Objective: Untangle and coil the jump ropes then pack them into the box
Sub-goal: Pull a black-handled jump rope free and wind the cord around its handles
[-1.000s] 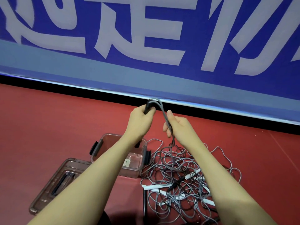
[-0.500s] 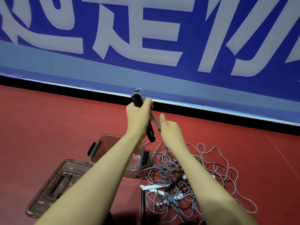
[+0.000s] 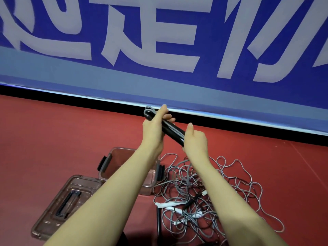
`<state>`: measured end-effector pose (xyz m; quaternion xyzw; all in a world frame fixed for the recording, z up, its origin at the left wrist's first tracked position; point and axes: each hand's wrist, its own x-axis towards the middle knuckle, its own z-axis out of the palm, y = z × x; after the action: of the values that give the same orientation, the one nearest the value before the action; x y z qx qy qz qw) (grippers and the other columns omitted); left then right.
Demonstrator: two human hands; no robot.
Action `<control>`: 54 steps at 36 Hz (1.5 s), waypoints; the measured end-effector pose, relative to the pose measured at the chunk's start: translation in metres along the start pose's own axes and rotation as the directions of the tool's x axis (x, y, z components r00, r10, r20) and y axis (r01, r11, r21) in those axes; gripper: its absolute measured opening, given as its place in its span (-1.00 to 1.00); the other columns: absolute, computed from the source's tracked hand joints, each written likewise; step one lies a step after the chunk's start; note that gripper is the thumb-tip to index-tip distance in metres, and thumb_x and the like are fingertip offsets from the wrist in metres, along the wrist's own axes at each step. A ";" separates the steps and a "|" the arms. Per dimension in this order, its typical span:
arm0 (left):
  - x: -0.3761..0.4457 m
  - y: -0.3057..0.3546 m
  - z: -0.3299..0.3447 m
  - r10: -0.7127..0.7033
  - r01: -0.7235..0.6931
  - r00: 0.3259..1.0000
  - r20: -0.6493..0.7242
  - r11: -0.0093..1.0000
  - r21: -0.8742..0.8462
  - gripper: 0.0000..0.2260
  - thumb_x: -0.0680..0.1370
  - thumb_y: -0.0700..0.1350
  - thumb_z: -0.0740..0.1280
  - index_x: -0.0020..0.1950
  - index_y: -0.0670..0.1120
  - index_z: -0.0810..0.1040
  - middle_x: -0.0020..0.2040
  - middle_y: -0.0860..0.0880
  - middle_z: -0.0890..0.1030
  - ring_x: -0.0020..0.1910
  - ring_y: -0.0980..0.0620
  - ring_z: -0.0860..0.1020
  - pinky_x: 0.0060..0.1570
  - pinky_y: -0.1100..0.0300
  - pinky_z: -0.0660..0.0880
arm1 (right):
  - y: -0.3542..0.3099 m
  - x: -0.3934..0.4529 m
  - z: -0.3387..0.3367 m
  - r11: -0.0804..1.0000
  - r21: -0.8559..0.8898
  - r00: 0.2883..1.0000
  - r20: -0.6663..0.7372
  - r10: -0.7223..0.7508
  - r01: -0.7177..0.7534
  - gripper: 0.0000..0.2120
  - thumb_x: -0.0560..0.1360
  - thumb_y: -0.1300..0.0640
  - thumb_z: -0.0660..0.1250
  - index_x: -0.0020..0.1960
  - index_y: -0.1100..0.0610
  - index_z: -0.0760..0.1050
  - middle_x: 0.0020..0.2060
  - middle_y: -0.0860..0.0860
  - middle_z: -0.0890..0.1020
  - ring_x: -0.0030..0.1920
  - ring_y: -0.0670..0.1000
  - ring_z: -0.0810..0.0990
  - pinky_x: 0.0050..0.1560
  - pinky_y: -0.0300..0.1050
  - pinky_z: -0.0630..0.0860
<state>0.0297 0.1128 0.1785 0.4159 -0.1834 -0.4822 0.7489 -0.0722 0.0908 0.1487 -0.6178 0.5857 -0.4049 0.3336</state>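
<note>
The left hand (image 3: 154, 127) is wrapped round the top end of the black handles (image 3: 171, 129), with a little loop of grey rope (image 3: 148, 110) poking out above it. The right hand (image 3: 195, 141) curls round the low end of the same handles. Both hands hold tight, high above the box (image 3: 106, 167).

From the right hand the rope drops down into the big rope pile (image 3: 204, 192), which lies on the red floor (image 3: 53, 139) just right of the box. The lid (image 3: 53, 219) lies flat in front of the box, to its left.

The rope in hand looks like it is mixed in with the others. If the hands pull up fast, knots in the pile could get tighter. Other ropes and the white handle (image 3: 168, 204) could get dragged along too. A snagged rope might even tug the box sideways. A slow pull, shaking loops loose, seems safer.
</note>
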 end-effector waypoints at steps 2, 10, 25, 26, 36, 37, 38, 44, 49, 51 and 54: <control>0.004 -0.003 -0.009 0.077 -0.061 0.995 -0.056 0.966 0.253 -0.52 0.46 0.03 0.45 0.19 -0.26 0.40 -0.12 0.00 0.49 -0.09 0.00 0.51 0.00 0.13 0.44 | 0.003 0.005 -0.008 0.995 -0.095 0.999 -0.030 -0.042 0.039 -0.44 0.66 0.00 -0.06 -0.46 0.15 0.31 -0.38 0.19 0.51 -0.18 0.24 0.54 -0.20 -0.03 0.35; 0.002 0.001 -0.023 0.246 -0.686 0.652 0.718 -0.214 0.696 -0.34 0.30 0.08 0.20 0.35 -0.19 0.39 0.25 -0.14 0.46 0.25 -0.15 0.39 0.24 0.04 0.27 | 0.005 0.010 -0.027 0.849 -0.506 0.987 0.035 -0.154 0.150 -0.45 0.66 -0.05 -0.12 0.00 0.26 0.55 -0.05 0.24 0.63 0.05 0.27 0.54 -0.03 0.03 0.41; 0.010 -0.017 -0.033 -0.093 -0.578 0.702 0.706 -0.654 0.488 -0.79 0.45 -0.02 0.32 -0.03 -0.12 0.42 -0.14 -0.10 0.61 -0.09 -0.19 0.59 -0.16 0.12 0.42 | 0.014 0.014 -0.026 0.866 -0.332 0.925 0.192 -0.327 0.375 -0.52 0.65 -0.02 0.00 -0.44 0.06 0.16 -0.52 -0.04 0.31 -0.30 0.15 0.33 -0.21 -0.05 0.23; 0.010 -0.018 -0.034 -0.096 -0.568 0.708 0.700 -0.665 0.485 -0.81 0.52 -0.01 0.24 0.02 -0.09 0.37 -0.09 -0.08 0.61 -0.09 -0.18 0.58 -0.25 0.14 0.33 | 0.015 0.016 -0.025 0.867 -0.315 0.920 0.196 -0.338 0.386 -0.52 0.64 -0.03 0.02 -0.44 0.06 0.15 -0.53 -0.04 0.30 -0.32 0.14 0.32 -0.23 -0.04 0.23; 0.023 -0.017 -0.042 -0.055 -0.465 0.812 0.580 -0.661 0.589 -0.84 0.57 -0.04 0.16 0.06 -0.11 0.37 -0.03 -0.12 0.61 -0.08 -0.21 0.57 -0.27 0.12 0.29 | 0.017 0.024 -0.027 0.962 -0.055 0.890 0.398 -0.224 0.267 -0.70 0.51 0.29 0.20 0.22 0.10 0.43 0.01 0.00 0.45 -0.20 -0.18 0.40 -0.16 -0.31 0.33; 0.024 -0.017 -0.044 -0.053 -0.446 0.820 0.570 -0.683 0.578 -0.83 0.57 -0.03 0.16 0.06 -0.11 0.37 -0.03 -0.11 0.61 -0.07 -0.20 0.57 -0.26 0.13 0.29 | 0.019 0.026 -0.027 0.951 -0.085 0.873 0.429 -0.233 0.296 -0.61 0.48 0.35 0.20 0.28 0.12 0.39 0.08 0.01 0.39 -0.16 -0.17 0.38 -0.07 -0.31 0.32; 0.025 -0.017 -0.046 -0.057 -0.431 0.828 0.558 -0.703 0.566 -0.83 0.58 -0.02 0.15 0.07 -0.10 0.38 -0.02 -0.09 0.61 -0.06 -0.19 0.57 -0.26 0.14 0.29 | 0.020 0.027 -0.027 0.933 -0.128 0.854 0.458 -0.245 0.336 -0.54 0.47 0.39 0.18 0.34 0.14 0.36 0.12 0.02 0.33 -0.11 -0.15 0.37 -0.01 -0.36 0.29; 0.029 -0.016 -0.054 -0.113 -0.447 0.832 0.544 -0.718 0.534 -0.75 0.55 0.02 0.19 0.11 -0.11 0.45 0.13 -0.08 0.57 0.21 -0.12 0.48 0.11 0.13 0.35 | 0.024 0.030 -0.027 0.800 -0.271 0.813 0.419 -0.403 0.536 -0.71 0.52 0.42 0.12 0.17 0.29 0.49 0.05 0.03 0.33 0.03 -0.02 0.38 0.13 -0.35 0.26; 0.034 -0.008 -0.062 -0.090 -0.577 0.654 0.751 -0.702 0.418 -0.78 0.23 -0.07 0.47 -0.28 -0.17 0.55 -0.28 -0.13 0.63 0.01 -0.17 0.63 0.30 -0.15 0.33 | 0.028 0.035 -0.028 0.787 -0.325 0.833 0.390 -0.393 0.524 -0.84 0.59 0.26 0.13 0.09 0.17 0.46 0.00 0.03 0.48 0.02 0.08 0.47 0.08 -0.07 0.35; 0.033 -0.006 -0.061 -0.081 -0.613 0.626 0.776 -0.666 0.425 -0.77 0.17 -0.09 0.49 -0.35 -0.13 0.48 -0.40 -0.07 0.58 -0.21 -0.12 0.65 0.15 -0.15 0.47 | 0.027 0.035 -0.028 0.811 -0.299 0.842 0.381 -0.381 0.503 -0.86 0.60 0.25 0.13 0.08 0.18 0.45 -0.06 0.01 0.49 -0.04 0.04 0.46 -0.07 -0.16 0.28; 0.023 -0.004 -0.053 -0.050 -0.602 0.694 0.719 -0.589 0.539 -0.80 0.38 -0.09 0.41 -0.16 -0.17 0.46 -0.29 -0.12 0.59 -0.31 -0.18 0.59 -0.27 0.08 0.46 | 0.024 0.033 -0.029 0.858 -0.219 0.859 0.348 -0.376 0.465 -0.87 0.59 0.26 0.15 0.06 0.19 0.46 -0.13 -0.01 0.50 -0.13 -0.02 0.43 -0.19 -0.25 0.21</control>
<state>0.0740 0.1158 0.1408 0.6302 -0.7610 0.1255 0.0891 -0.1092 0.0572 0.1443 -0.8275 0.4326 -0.2801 0.2228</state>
